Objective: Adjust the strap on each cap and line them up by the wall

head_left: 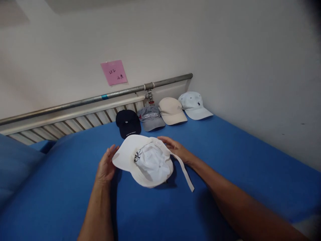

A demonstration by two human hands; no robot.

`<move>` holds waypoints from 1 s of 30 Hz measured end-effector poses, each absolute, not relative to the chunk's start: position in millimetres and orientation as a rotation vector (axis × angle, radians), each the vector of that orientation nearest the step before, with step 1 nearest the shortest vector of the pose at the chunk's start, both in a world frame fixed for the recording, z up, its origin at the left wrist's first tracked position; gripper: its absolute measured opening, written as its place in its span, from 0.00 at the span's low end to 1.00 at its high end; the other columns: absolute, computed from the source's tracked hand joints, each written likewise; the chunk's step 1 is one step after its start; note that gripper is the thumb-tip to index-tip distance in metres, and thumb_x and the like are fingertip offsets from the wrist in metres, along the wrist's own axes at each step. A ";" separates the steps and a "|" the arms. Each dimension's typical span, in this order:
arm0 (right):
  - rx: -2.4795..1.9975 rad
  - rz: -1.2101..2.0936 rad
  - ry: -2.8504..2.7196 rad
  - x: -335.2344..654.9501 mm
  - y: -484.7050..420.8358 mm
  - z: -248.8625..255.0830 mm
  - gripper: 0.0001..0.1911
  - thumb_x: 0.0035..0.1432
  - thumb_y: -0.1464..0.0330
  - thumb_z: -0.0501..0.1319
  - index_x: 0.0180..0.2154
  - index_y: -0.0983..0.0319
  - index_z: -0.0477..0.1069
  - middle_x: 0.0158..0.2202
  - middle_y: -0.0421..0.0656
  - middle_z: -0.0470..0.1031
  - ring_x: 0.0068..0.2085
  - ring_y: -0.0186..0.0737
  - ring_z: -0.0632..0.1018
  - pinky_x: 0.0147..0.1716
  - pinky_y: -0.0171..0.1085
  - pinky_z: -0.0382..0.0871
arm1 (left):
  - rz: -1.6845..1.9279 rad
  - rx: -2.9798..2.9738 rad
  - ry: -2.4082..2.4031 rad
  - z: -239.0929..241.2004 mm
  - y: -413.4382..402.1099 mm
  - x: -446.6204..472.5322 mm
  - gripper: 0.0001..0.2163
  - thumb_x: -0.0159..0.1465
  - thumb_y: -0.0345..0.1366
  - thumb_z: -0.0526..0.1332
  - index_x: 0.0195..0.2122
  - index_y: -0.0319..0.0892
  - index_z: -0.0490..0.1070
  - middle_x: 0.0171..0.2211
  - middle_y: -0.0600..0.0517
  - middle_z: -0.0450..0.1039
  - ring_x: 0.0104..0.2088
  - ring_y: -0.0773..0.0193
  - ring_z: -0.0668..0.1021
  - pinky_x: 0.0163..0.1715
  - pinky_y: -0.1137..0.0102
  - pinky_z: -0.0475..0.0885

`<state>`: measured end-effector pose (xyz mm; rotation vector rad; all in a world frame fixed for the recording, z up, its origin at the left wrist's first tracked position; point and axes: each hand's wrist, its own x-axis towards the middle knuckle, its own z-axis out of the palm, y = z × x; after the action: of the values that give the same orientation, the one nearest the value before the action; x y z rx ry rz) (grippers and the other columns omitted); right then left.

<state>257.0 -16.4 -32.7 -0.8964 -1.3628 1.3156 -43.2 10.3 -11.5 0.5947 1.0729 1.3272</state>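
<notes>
A white baseball cap (152,160) is upside down between my hands, its inside facing up and its brim pointing left. Dark letters show on the inner front, and a loose strap (184,172) trails from its back towards the lower right. My left hand (107,164) is at the brim's left edge, its fingertips partly behind the brim. On the far right side, my right hand (177,149) grips the cap near the strap, with some fingers hidden by it. A shadow falls on the blue surface (145,214) beneath.
Along the back stand a black cap (127,122), a grey cap (151,117), a beige cap (172,110) and a pale cap with a small dark emblem (194,104). Behind them are a radiator (75,122) and a metal pipe (120,92). A pink note (114,72) hangs on the wall.
</notes>
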 end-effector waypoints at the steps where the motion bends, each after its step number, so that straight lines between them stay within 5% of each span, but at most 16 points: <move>1: -0.910 1.288 -1.406 255.8 -17.8 -32.4 0.24 0.50 0.68 0.63 0.51 0.57 0.69 0.48 0.43 0.73 0.39 0.35 0.75 0.38 0.36 0.68 | 1.379 0.629 1.101 -12.7 10.1 -42.8 0.10 0.64 0.38 0.58 0.42 0.43 0.75 0.43 0.50 0.78 0.42 0.61 0.80 0.33 0.73 0.76; 5: -1.065 1.158 -1.510 250.1 -23.4 -31.3 0.14 0.53 0.68 0.60 0.43 0.60 0.71 0.27 0.35 0.72 0.21 0.27 0.66 0.22 0.29 0.60 | 1.533 0.840 1.119 -16.5 6.8 -40.4 0.10 0.58 0.35 0.64 0.41 0.47 0.77 0.51 0.52 0.74 0.58 0.55 0.69 0.42 0.71 0.73; 8: -1.140 1.254 -1.424 247.7 -24.8 -31.4 0.08 0.52 0.69 0.58 0.37 0.60 0.67 0.17 0.30 0.63 0.17 0.27 0.65 0.17 0.28 0.57 | 1.561 1.098 1.044 -14.1 -1.1 -39.8 0.12 0.54 0.31 0.64 0.40 0.47 0.78 0.55 0.55 0.71 0.63 0.56 0.63 0.56 0.69 0.65; 12: -1.144 1.357 -1.318 245.0 -24.6 -30.3 0.05 0.50 0.70 0.53 0.33 0.59 0.62 0.17 0.32 0.66 0.16 0.31 0.70 0.15 0.28 0.60 | 1.253 1.484 0.945 -0.2 -17.3 -44.6 0.16 0.53 0.30 0.63 0.44 0.44 0.78 0.54 0.50 0.73 0.62 0.52 0.64 0.63 0.66 0.55; 17: -1.241 1.236 -1.405 241.9 -24.4 -31.0 0.05 0.50 0.72 0.50 0.31 0.59 0.61 0.17 0.33 0.66 0.17 0.33 0.70 0.16 0.31 0.63 | 0.765 1.677 0.940 18.9 -31.0 -56.4 0.18 0.55 0.42 0.65 0.47 0.44 0.78 0.54 0.47 0.73 0.65 0.46 0.57 0.65 0.55 0.45; 20: -1.288 1.151 -1.452 242.9 -24.9 -33.7 0.05 0.48 0.74 0.54 0.29 0.60 0.65 0.22 0.36 0.69 0.24 0.35 0.73 0.25 0.34 0.68 | 0.552 1.665 1.075 22.5 -34.1 -57.8 0.13 0.52 0.41 0.69 0.38 0.46 0.80 0.50 0.47 0.75 0.66 0.45 0.55 0.65 0.54 0.44; 22: -1.258 0.972 -1.576 244.2 -27.2 -32.8 0.08 0.46 0.77 0.57 0.31 0.61 0.69 0.33 0.42 0.74 0.38 0.40 0.76 0.40 0.40 0.70 | 0.530 1.668 1.124 21.9 -35.3 -55.9 0.07 0.54 0.41 0.68 0.32 0.46 0.80 0.46 0.47 0.77 0.65 0.48 0.56 0.65 0.57 0.45; 25: -1.099 0.602 -1.914 244.7 -36.5 -23.2 0.14 0.48 0.77 0.60 0.38 0.60 0.73 0.54 0.49 0.69 0.57 0.49 0.66 0.55 0.50 0.59 | 0.630 1.642 1.122 20.2 -36.9 -52.7 0.05 0.56 0.39 0.67 0.30 0.44 0.79 0.40 0.47 0.78 0.63 0.52 0.61 0.61 0.66 0.54; 28: -0.903 0.380 -2.187 240.5 -52.7 -6.9 0.15 0.50 0.78 0.59 0.39 0.59 0.74 0.57 0.49 0.67 0.60 0.52 0.64 0.56 0.55 0.54 | 0.771 1.557 1.089 19.9 -38.0 -51.3 0.04 0.56 0.36 0.66 0.30 0.42 0.78 0.36 0.48 0.77 0.46 0.57 0.75 0.44 0.74 0.69; 30: -0.765 0.316 -2.245 235.0 -64.4 2.2 0.14 0.50 0.80 0.57 0.36 0.59 0.74 0.53 0.48 0.72 0.57 0.50 0.68 0.56 0.53 0.54 | 0.811 1.524 1.065 20.3 -38.2 -50.9 0.03 0.57 0.35 0.65 0.30 0.41 0.78 0.30 0.51 0.76 0.32 0.64 0.75 0.32 0.76 0.69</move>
<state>235.0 -64.4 2.2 -0.7648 -2.2450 0.3159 -50.9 -38.2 20.3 1.5240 1.0647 0.8115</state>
